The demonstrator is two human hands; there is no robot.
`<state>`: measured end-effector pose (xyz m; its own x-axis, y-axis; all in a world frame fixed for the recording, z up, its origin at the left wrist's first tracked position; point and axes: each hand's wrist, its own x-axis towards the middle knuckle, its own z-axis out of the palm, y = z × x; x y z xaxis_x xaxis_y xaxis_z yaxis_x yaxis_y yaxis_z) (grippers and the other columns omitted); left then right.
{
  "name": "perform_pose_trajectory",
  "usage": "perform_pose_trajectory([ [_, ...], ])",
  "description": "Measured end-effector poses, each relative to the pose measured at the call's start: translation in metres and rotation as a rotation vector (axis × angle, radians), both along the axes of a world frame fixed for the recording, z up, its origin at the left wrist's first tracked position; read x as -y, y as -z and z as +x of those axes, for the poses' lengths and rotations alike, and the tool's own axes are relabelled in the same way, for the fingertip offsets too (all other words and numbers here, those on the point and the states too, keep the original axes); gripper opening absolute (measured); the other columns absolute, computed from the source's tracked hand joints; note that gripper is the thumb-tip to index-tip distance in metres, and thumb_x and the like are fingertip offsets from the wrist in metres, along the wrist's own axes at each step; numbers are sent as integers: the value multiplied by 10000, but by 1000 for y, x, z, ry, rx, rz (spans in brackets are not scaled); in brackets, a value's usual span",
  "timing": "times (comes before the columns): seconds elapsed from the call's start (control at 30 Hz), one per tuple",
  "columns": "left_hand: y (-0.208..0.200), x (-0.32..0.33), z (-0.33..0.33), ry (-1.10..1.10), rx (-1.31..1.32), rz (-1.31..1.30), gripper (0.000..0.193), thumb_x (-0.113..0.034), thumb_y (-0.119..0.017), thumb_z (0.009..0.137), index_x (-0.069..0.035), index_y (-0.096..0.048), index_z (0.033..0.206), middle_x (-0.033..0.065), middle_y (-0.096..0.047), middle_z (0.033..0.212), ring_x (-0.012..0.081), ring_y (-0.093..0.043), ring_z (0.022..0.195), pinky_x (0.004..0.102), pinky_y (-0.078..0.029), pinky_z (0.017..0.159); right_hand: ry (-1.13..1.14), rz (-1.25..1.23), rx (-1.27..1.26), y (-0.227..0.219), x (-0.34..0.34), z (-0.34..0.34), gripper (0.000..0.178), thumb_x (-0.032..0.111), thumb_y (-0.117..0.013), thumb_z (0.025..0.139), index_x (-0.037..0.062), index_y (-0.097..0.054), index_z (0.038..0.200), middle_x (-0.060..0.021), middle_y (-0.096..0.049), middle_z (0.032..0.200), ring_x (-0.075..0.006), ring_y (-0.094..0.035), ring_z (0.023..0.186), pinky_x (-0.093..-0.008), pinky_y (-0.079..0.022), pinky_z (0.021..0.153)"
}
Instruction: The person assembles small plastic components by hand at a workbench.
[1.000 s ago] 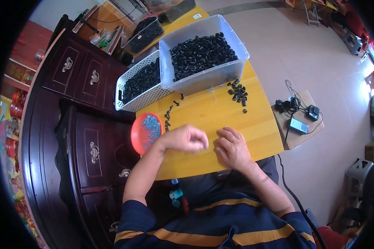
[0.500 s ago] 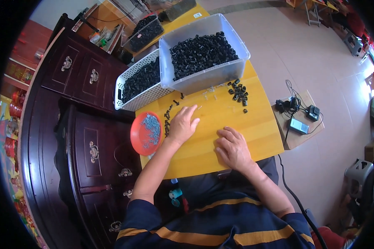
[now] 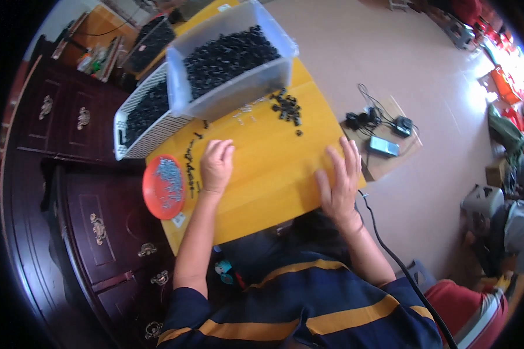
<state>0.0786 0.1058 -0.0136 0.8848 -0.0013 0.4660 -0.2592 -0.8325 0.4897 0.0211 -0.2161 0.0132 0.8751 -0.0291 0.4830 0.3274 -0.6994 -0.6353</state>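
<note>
My left hand (image 3: 217, 167) is over the yellow table (image 3: 262, 186), its fingers curled together; anything in them is too small or hidden to make out. Just left of it lies a row of small black plastic pieces (image 3: 188, 156). Beyond those sits a red-orange plate (image 3: 151, 192) with thin silvery metal pins (image 3: 170, 177) on it. Near the table's right edge, my right hand (image 3: 340, 183) has its fingers stretched and spread, holding nothing. Loose black caps (image 3: 286, 107) form a small heap toward the far side, and several tiny clear or silvery pieces (image 3: 247, 110) lie beside it.
A translucent bin (image 3: 239, 87) full of black parts stands at the table's far side, next to a white perforated basket (image 3: 157, 134) of similar parts. Dark wooden drawers (image 3: 99, 203) flank the left. At right, a low board (image 3: 399, 154) carries devices and cables.
The whole view has turned and shifted. My right hand has moved out to the table's right edge and spread its fingers; my left hand's fingers have drawn closer together.
</note>
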Motion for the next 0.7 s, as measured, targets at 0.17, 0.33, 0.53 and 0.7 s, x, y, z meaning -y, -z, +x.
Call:
perform_pose_trajectory([
  [0.17, -5, 14, 9, 50, 9, 84, 101, -52, -683, 929, -27, -717, 1020, 141, -678, 992, 331, -682, 890, 402, -545, 800, -129, -131, -178, 16, -8, 0, 509, 213, -739, 867, 52, -592, 1327, -224, -476, 1508, -438, -385, 1459, -582, -294, 1202],
  [0.33, -8, 44, 6, 138, 25, 128, 116, -11, -646, 936, -3, -704, 1035, 150, -667, 1017, 330, -670, 934, 404, -540, 817, -137, 29, 72, 7, 22, -31, 365, 161, -736, 877, 61, -648, 1216, -194, -577, 1365, -403, -529, 1324, -546, -420, 1104],
  [0.53, -4, 51, -2, 154, 29, 151, 134, 20, -625, 945, -4, -709, 1046, 131, -660, 997, 293, -665, 920, 365, -533, 807, -316, 314, -79, 63, 95, -123, 103, 67, -732, 876, 50, -683, 964, -128, -619, 766, -316, -665, 730, -390, -540, 672],
  [0.7, 5, 43, 2, 95, -16, 124, 129, 16, -629, 952, 1, -718, 1043, 113, -676, 992, 250, -672, 905, 340, -537, 794, 311, 1101, -842, 167, 147, -194, 136, 183, -682, 969, 50, -690, 994, 7, -662, 818, -108, -607, 703, -284, -490, 633],
])
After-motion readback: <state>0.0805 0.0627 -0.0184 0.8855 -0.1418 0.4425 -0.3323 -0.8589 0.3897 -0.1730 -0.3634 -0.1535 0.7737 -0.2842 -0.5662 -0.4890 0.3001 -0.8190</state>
